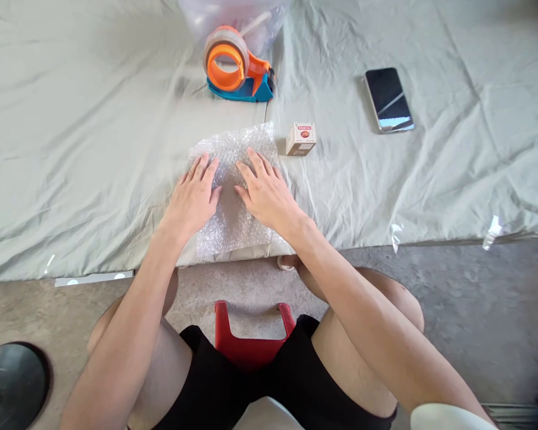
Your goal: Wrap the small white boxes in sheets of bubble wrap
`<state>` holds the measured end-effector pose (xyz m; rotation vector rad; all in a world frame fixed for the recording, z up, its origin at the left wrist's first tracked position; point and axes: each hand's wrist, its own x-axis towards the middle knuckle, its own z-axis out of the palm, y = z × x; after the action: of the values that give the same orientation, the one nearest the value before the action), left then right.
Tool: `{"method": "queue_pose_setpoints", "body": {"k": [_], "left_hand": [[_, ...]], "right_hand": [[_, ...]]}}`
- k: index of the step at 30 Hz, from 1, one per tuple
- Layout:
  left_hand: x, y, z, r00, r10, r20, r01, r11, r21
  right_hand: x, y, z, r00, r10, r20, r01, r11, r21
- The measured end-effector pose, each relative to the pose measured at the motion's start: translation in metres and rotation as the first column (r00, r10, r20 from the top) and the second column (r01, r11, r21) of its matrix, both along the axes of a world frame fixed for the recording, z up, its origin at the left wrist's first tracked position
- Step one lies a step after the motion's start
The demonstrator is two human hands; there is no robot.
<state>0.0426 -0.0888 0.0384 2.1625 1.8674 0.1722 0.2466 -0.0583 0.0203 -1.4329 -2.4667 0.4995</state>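
A sheet of clear bubble wrap (pixel 230 222) lies flat on the pale green cloth (pixel 94 149) near its front edge. My left hand (pixel 192 200) rests palm down on the sheet's left side, fingers spread. My right hand (pixel 265 192) presses flat on its right side, fingers apart. Neither hand holds anything. A small cardboard box (pixel 300 139) with a red label stands just right of the sheet's far corner, apart from my right hand.
An orange and blue tape dispenser (pixel 237 67) stands behind the sheet, with a clear plastic bag (pixel 233 15) behind it. A dark phone (pixel 388 99) lies at the right. A red stool (pixel 250 340) is under me. A black round base (pixel 11 385) sits at bottom left.
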Motion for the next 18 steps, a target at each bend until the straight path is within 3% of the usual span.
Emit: {"method": "queue_pose_setpoints", "body": {"k": [4,12,15,18], "left_hand": [[-0.002,0.0,-0.004,0.999,0.017,-0.033,-0.017,1.0,0.012],[0.009,0.003,0.005,0.992,-0.026,-0.125,0.031,0.999,0.043],[0.009,0.004,0.003,0.993,-0.046,-0.106,0.049,0.998,0.027],[0.006,0.004,-0.001,0.998,-0.016,-0.055,0.015,1.0,-0.011]], "right_hand": [[0.0,0.002,-0.003,1.0,-0.031,-0.002,0.031,0.999,-0.012],[-0.001,0.011,0.002,0.999,-0.032,0.021,0.032,0.999,-0.03],[0.0,0.012,0.005,0.999,-0.022,0.05,0.025,0.998,-0.057],[0.007,0.016,0.013,0.999,-0.039,0.001,0.039,0.999,0.019]]}}
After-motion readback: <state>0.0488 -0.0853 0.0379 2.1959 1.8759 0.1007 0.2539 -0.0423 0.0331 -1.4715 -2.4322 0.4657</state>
